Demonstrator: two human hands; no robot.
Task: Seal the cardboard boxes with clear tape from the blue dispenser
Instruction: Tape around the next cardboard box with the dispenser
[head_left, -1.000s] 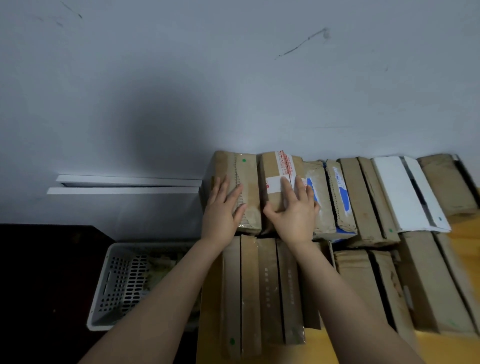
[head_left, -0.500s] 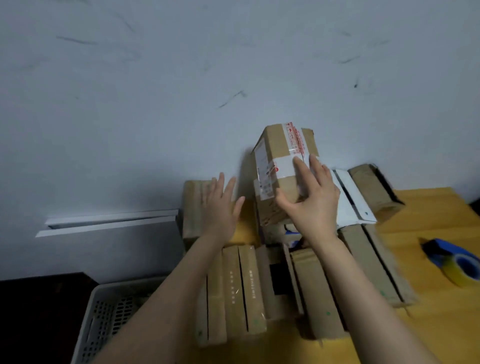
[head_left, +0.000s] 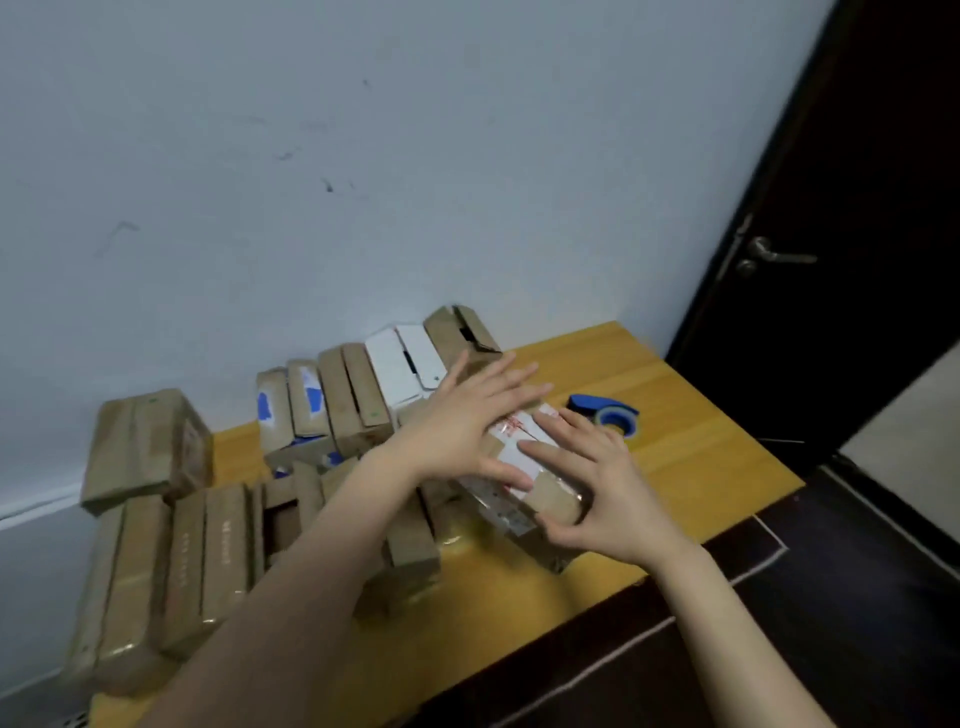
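**Operator:** What's the biggest thing that can bite me here?

**Spotter:** The table (head_left: 701, 415). Your box sits close to its front edge, right of centre in the frame, where the top gives way to the dark floor. Drag it toward you while squaring it up and I'd expect it to tip off.

**Operator:** And the pile?

**Spotter:** The packed boxes (head_left: 208, 551) fill the lower left, and the back row (head_left: 353, 405) leans on the wall at centre. Your left forearm passes over them. A careless swing of the elbow could topple the leaning ones.

**Operator:** The box itself?

**Spotter:** The labelled box (head_left: 548, 492) is under both your palms. I cannot tell whether it lies flat on the table or is propped on a neighbour. Your left hand (head_left: 457, 426) lies on top, fingers straight and spread wide, holding nothing. Your right hand (head_left: 608, 493) covers the near corner, fingers spread and fairly straight, thumb against the end. I wouldn't call that a grip. Lift either palm and the box may rock or slide.

**Operator:** Tape?

**Spotter:** The blue dispenser (head_left: 608, 413) rests on the table just beyond your right fingertips, and neither hand is touching it. Reach blind and you'll likely nudge it away, or lay the tape crooked over the label.
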